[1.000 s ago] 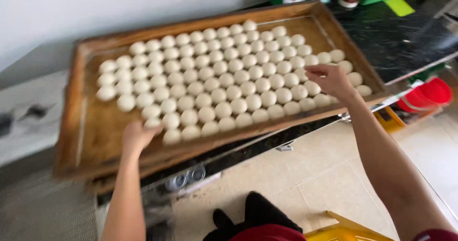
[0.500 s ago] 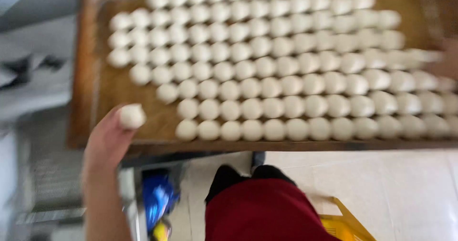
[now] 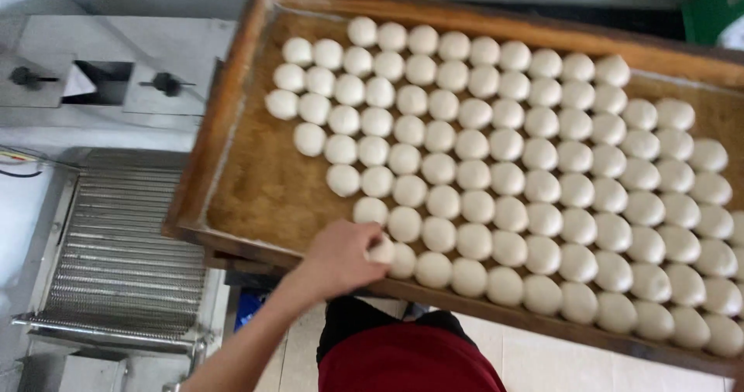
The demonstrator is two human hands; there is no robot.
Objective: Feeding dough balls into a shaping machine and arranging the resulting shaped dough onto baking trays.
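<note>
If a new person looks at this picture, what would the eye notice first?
First come the many white dough balls, packed in slanting rows across the big wooden tray that fills most of the view. Next is the left hand at the tray's near edge, its fingers closed on one dough ball at the end of the front row. Left of the tray stands a metal machine with a ribbed conveyor.

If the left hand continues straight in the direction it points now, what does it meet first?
The left hand points right along the tray's near edge and already holds a dough ball. Next in that line is probably the neighbouring dough ball, which seems to touch it.
</note>
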